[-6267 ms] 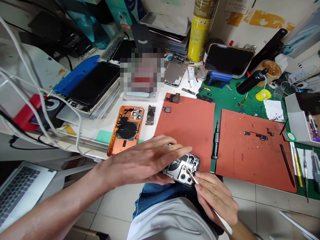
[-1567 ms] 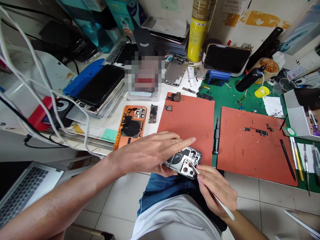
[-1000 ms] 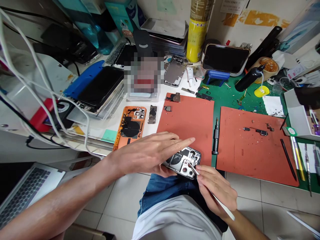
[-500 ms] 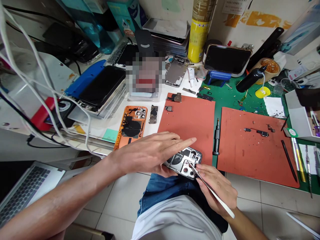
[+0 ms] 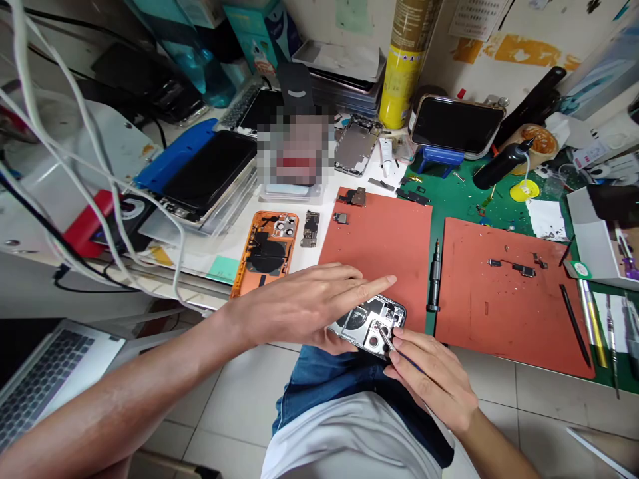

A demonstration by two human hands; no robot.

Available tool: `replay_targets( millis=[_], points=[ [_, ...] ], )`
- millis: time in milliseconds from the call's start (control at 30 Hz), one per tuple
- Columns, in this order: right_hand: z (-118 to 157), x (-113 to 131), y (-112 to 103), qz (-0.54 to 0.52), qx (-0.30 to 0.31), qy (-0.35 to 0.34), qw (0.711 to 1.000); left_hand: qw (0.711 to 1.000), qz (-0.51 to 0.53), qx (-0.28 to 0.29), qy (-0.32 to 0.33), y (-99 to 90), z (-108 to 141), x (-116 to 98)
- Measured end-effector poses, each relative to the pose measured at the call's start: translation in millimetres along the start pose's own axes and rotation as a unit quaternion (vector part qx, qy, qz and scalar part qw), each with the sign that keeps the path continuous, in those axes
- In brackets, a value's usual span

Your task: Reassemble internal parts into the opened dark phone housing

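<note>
My left hand (image 5: 319, 299) is wrapped around a silver phone housing (image 5: 367, 324) at the mat's front edge, its index finger stretched over the top. The housing's inner side faces up, with a dark round coil (image 5: 355, 318) and camera openings at the right end. Between the fingers of my right hand (image 5: 434, 372) is a pair of metal tweezers (image 5: 385, 338). The tips touch the housing near the camera openings; whether they pinch anything is too small to tell. Left of the mat lie an orange phone housing (image 5: 272, 249) and a small circuit board (image 5: 310, 229).
A screwdriver (image 5: 435, 276) lies between the red mat (image 5: 379, 233) and a second red mat (image 5: 509, 319) holding small parts. Camera modules (image 5: 356, 196) rest at the first mat's top left. White cables (image 5: 94, 153) hang at left. A phone (image 5: 458, 123) leans on a blue stand.
The tweezers have turned steeper and my right hand has rolled over them, hiding more of the handle. My left hand and the housing stay nearly in place; the view has shifted slightly.
</note>
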State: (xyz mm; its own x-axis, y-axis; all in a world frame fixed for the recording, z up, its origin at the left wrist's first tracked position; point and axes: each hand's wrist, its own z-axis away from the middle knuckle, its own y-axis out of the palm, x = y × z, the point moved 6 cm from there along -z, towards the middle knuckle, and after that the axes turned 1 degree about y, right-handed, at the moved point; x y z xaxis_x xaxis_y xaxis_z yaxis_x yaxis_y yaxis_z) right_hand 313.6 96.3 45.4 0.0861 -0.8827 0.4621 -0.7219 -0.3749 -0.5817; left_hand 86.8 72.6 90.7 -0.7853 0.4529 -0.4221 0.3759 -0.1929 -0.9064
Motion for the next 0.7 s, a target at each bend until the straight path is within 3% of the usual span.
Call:
replay_targets(
  millis=[267, 700],
  points=[
    [12.9, -1.9, 1.5, 0.021, -0.012, 0.027, 0.999, 1.000, -0.004, 0.000, 0.002, -0.2, -0.8, 0.1],
    [-1.9, 3.1, -1.4, 0.037, -0.004, -0.011, 0.999, 1.000, -0.015, -0.010, 0.003, 1.7, 1.2, -0.9]
  ],
)
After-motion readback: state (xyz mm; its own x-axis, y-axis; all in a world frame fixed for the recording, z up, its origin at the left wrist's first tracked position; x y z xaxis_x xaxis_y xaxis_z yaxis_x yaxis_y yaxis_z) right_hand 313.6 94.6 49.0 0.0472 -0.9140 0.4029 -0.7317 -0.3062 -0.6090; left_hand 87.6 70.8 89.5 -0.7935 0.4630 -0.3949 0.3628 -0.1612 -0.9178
